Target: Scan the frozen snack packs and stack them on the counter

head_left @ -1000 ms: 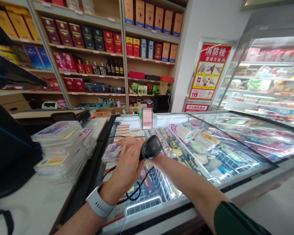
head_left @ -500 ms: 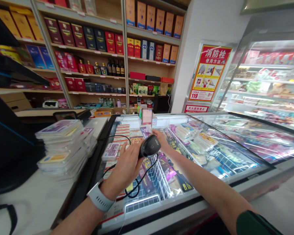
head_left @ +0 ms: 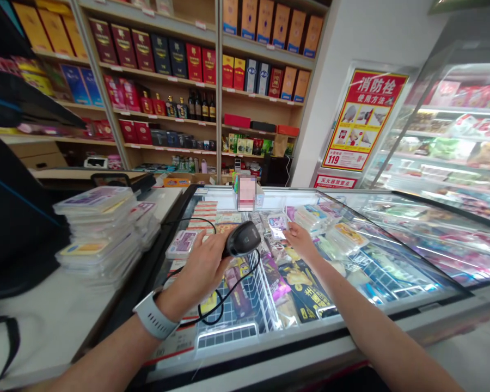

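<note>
My left hand point(head_left: 206, 258), with a watch point(head_left: 153, 316) on its wrist, is wrapped round a black barcode scanner point(head_left: 243, 238) above the chest freezer. The scanner's cable point(head_left: 228, 294) loops below that hand over the glass. In my right hand point(head_left: 301, 240) is a flat clear plastic box point(head_left: 276, 225) with a purple and white label, gripped by its right edge. A similar purple-labelled box point(head_left: 182, 243) lies on the freezer's left side, close to my left fingers.
At left, a stack of clear plastic boxes point(head_left: 98, 234) stands on the white counter point(head_left: 32, 337), near a dark monitor point(head_left: 8, 218). Wire baskets point(head_left: 265, 299) and packaged food lie under the freezer glass. Beyond are shelves of boxes point(head_left: 159, 54) and a lit display cooler point(head_left: 465, 136).
My right hand has moved right, away from the scanner, and the purple-labelled box in it now shows clearly. My left hand still holds the scanner; the view has shifted slightly.
</note>
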`<state>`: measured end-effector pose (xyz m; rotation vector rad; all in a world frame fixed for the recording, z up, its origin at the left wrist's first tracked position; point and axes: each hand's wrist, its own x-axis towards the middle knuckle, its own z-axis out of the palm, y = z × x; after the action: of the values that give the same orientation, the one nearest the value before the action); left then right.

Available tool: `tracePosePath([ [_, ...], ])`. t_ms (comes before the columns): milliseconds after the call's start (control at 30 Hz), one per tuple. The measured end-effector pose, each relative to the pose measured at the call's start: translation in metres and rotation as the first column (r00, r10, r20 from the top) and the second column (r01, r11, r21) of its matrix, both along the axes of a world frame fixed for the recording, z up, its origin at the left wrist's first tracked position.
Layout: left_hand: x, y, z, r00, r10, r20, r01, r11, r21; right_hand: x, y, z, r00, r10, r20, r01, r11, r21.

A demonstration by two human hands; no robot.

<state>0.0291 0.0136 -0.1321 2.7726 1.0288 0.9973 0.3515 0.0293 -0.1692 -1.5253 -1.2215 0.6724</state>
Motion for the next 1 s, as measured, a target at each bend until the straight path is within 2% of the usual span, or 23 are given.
tracePosePath([
  [100,-0.001,0.002,-0.001,1.000,0.025,-0.004,-0.025,1.000,0.001,0.006,-0.003,0.003,0.992,-0.030,0.124,0.031,0.999,-0.008],
  [200,-0.001,0.003,-0.001,1.000,0.029,0.001,-0.029,1.000,0.008,0.016,-0.004,0.008,0.930,-0.103,0.353,0.097,0.995,0.036],
  [233,-0.001,0.003,-0.001,1.000,0.030,0.002,-0.031,0.999,0.010,0.018,-0.005,0.009,0.920,-0.099,0.380,0.096,0.995,0.027],
  [300,-0.001,0.003,-0.001,0.999,0.035,0.003,-0.035,0.999,0.014,0.021,-0.005,0.010,0.953,-0.042,0.301,0.058,0.997,-0.045],
  [367,-0.001,0.002,-0.001,0.999,0.040,0.004,-0.040,0.999,0.015,0.021,-0.004,0.008,0.995,0.012,0.100,-0.001,0.994,-0.111],
  [433,-0.001,0.002,-0.001,0.999,0.042,0.009,-0.042,0.999,0.009,0.018,-0.003,0.005,0.996,0.026,-0.082,-0.036,0.992,-0.119],
  [500,-0.001,0.002,-0.001,0.999,0.038,0.012,-0.038,0.999,-0.006,0.015,-0.001,0.003,0.982,0.044,-0.186,-0.067,0.991,-0.119],
  [700,0.000,0.001,0.001,0.999,0.035,0.010,-0.035,0.999,-0.031,0.012,-0.003,0.006,0.936,0.013,-0.352,-0.058,0.992,-0.116],
  [833,0.000,0.001,0.000,0.999,0.031,0.015,-0.031,1.000,-0.007,0.014,-0.007,0.014,0.890,0.046,-0.453,-0.109,0.988,-0.112],
  [1000,-0.001,0.002,-0.001,0.999,0.032,0.012,-0.032,0.999,0.016,0.014,-0.007,0.014,0.908,0.036,-0.417,-0.097,0.987,-0.125],
])
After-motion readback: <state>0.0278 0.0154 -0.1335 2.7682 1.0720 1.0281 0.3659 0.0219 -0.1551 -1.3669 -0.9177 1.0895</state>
